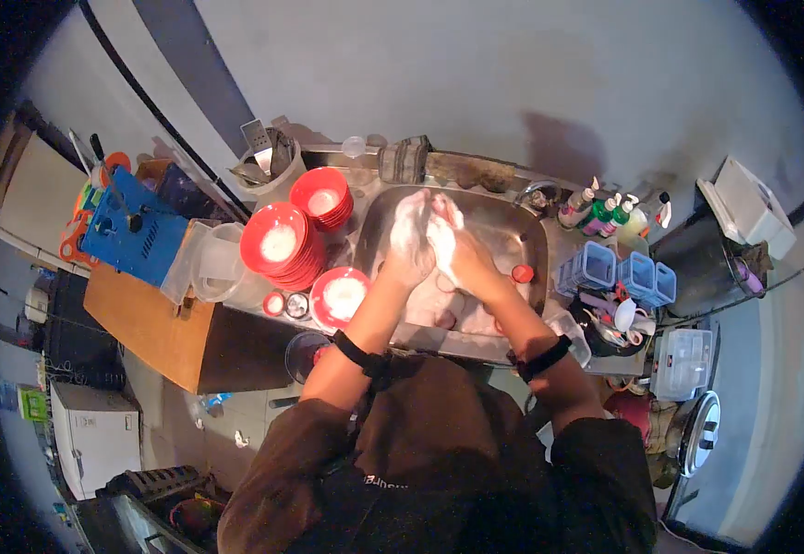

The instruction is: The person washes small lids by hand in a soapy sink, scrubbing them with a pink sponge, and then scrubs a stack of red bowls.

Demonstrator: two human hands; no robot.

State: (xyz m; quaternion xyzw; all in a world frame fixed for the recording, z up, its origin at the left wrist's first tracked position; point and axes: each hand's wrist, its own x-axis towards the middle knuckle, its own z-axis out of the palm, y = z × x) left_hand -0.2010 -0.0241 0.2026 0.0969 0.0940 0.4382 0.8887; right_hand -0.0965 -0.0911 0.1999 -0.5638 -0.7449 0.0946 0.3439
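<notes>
Since white foam (407,220) is coating our left hand (411,246) and right hand (453,251), we're presumably holding them over the rectangular steel sink (533,242), nearer its left edge; whether they're grasping anything, we cannot tell.

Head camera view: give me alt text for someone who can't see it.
A person's foam-covered hands are close together over a metal sink. Stacks of red bowls stand at the picture's left, with bottles and blue baskets at right.

Two foam-covered hands (412,235) are held together over the metal sink (503,214), near stacked red bowls (280,242).
</notes>
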